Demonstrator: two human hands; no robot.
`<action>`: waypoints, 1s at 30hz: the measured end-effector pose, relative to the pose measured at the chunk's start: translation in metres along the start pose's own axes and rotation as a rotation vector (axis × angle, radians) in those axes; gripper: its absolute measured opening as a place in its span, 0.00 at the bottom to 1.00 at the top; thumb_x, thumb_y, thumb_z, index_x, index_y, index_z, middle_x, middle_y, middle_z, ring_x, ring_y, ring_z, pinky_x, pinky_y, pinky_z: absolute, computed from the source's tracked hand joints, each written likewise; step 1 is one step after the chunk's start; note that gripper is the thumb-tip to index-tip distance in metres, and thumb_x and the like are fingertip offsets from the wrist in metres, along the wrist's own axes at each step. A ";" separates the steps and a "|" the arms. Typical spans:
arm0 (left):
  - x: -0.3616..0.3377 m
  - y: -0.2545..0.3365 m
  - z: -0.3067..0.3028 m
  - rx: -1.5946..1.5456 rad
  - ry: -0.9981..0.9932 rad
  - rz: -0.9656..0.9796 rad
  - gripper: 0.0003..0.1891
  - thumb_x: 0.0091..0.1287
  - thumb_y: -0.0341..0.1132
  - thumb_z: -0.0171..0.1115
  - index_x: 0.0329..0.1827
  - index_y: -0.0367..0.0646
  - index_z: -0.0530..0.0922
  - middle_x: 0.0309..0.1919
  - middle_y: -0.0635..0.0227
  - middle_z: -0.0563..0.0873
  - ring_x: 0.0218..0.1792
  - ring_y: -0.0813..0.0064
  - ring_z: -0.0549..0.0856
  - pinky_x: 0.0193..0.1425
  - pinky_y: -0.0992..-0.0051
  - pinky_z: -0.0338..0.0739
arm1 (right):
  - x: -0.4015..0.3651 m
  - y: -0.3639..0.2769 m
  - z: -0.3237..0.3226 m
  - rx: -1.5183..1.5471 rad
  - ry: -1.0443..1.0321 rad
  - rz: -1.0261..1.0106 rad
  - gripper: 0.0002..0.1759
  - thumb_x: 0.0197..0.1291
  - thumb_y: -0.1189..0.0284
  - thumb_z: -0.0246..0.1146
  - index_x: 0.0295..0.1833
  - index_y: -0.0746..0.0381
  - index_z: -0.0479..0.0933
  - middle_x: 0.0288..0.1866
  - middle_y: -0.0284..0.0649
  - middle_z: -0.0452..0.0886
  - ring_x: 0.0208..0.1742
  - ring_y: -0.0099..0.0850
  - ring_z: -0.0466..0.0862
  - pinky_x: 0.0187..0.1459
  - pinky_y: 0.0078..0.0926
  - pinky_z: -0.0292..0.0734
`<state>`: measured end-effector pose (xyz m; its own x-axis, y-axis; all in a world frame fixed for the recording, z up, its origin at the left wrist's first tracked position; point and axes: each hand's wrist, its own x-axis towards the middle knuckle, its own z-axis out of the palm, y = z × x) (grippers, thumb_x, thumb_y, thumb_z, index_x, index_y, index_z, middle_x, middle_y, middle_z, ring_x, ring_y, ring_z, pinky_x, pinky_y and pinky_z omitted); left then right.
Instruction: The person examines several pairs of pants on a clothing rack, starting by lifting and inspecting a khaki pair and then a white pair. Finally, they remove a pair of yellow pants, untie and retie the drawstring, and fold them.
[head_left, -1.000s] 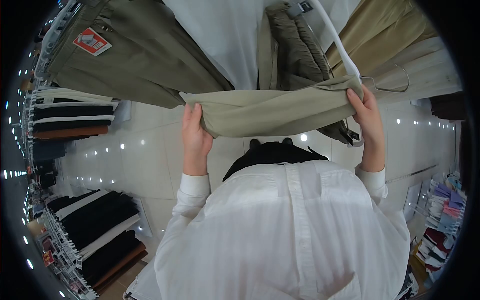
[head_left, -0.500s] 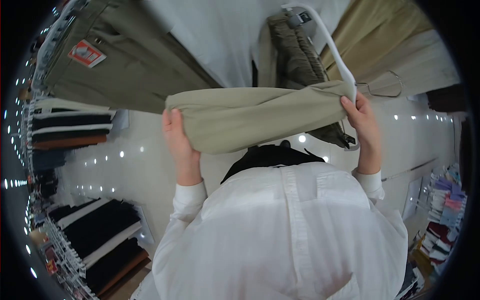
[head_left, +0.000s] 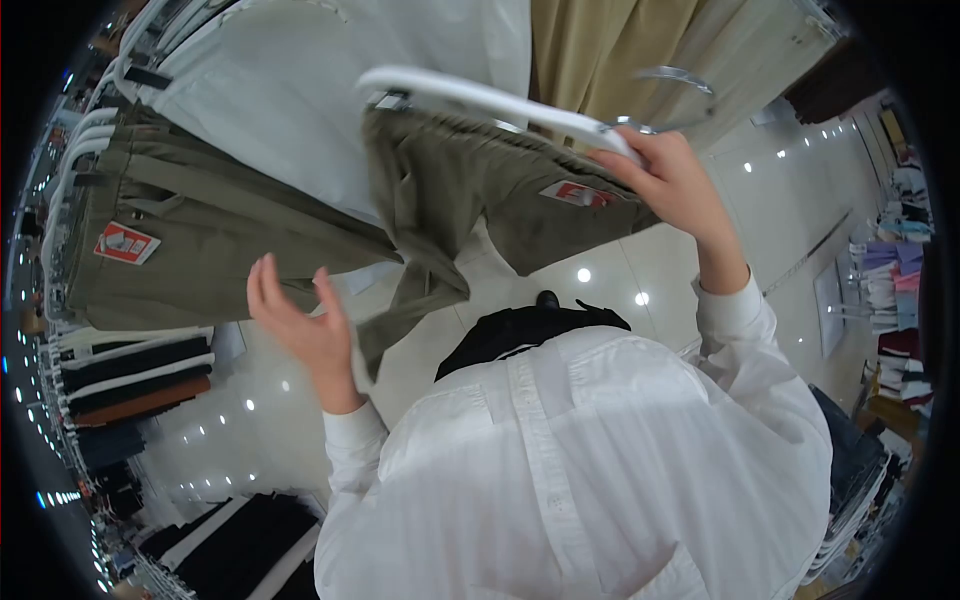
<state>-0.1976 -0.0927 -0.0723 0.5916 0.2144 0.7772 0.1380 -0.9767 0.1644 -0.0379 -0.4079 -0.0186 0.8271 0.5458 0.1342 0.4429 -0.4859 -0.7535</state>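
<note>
My right hand grips a white hanger near its metal hook. Olive trousers hang from the hanger's clips, with a red and white tag near the waistband; their legs hang down and look twisted in the middle. My left hand is raised with fingers apart and nothing in it, left of the hanging trouser legs. Behind it, other olive trousers with a red and white tag hang on the rack at the left.
White garments and tan garments hang at the top. Dark, white and brown clothes hang at the left, with more lower down. Racks of coloured clothes stand at the right. Glossy floor shows between them.
My left hand has let go of the light olive fabric and moved left and down. My right hand has raised and turned the hanger, and the trousers now hang loose from it.
</note>
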 end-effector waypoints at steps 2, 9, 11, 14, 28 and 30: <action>0.022 0.041 0.006 -0.139 0.128 0.366 0.26 0.54 0.34 0.66 0.56 0.40 0.67 0.55 0.53 0.68 0.54 0.55 0.71 0.56 0.60 0.66 | 0.007 -0.020 0.001 -0.100 -0.099 -0.102 0.13 0.57 0.65 0.59 0.37 0.64 0.77 0.17 0.41 0.77 0.19 0.31 0.79 0.25 0.25 0.70; 0.074 0.098 0.010 -0.151 -0.250 0.401 0.17 0.51 0.48 0.66 0.35 0.46 0.77 0.21 0.69 0.77 0.23 0.71 0.77 0.27 0.72 0.68 | 0.013 -0.032 0.008 -0.247 -0.163 -0.388 0.13 0.53 0.63 0.63 0.30 0.63 0.78 0.18 0.43 0.74 0.20 0.40 0.74 0.23 0.32 0.67; 0.077 0.092 0.014 -0.175 -0.268 0.444 0.16 0.51 0.49 0.66 0.29 0.46 0.76 0.15 0.70 0.72 0.18 0.70 0.73 0.23 0.72 0.64 | 0.014 -0.032 0.010 -0.272 -0.136 -0.434 0.13 0.52 0.62 0.63 0.33 0.61 0.78 0.18 0.42 0.74 0.19 0.40 0.74 0.23 0.32 0.67; 0.090 0.091 0.009 -0.193 -0.323 0.436 0.18 0.51 0.49 0.66 0.20 0.45 0.73 0.10 0.69 0.69 0.13 0.68 0.70 0.18 0.71 0.61 | 0.013 -0.037 0.008 -0.496 -0.026 -0.504 0.12 0.53 0.62 0.63 0.38 0.57 0.76 0.28 0.38 0.79 0.29 0.38 0.77 0.27 0.32 0.70; 0.120 0.030 -0.050 -0.490 -0.374 -0.009 0.15 0.65 0.38 0.55 0.26 0.34 0.70 0.17 0.81 0.64 0.21 0.89 0.59 0.23 0.84 0.50 | -0.039 0.095 0.027 0.620 -0.073 -0.035 0.20 0.52 0.68 0.65 0.48 0.68 0.73 0.43 0.37 0.79 0.46 0.23 0.75 0.49 0.23 0.69; 0.115 0.018 -0.056 -0.424 -0.400 -0.077 0.16 0.66 0.40 0.54 0.26 0.35 0.71 0.18 0.80 0.65 0.23 0.89 0.60 0.25 0.84 0.50 | -0.041 0.099 0.027 0.730 -0.070 0.044 0.15 0.54 0.71 0.62 0.43 0.69 0.75 0.37 0.35 0.80 0.39 0.21 0.75 0.44 0.22 0.69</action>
<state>-0.1709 -0.0863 0.0542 0.8578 0.1918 0.4769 -0.0881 -0.8592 0.5040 -0.0378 -0.4600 -0.1165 0.8038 0.5907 0.0710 0.0461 0.0571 -0.9973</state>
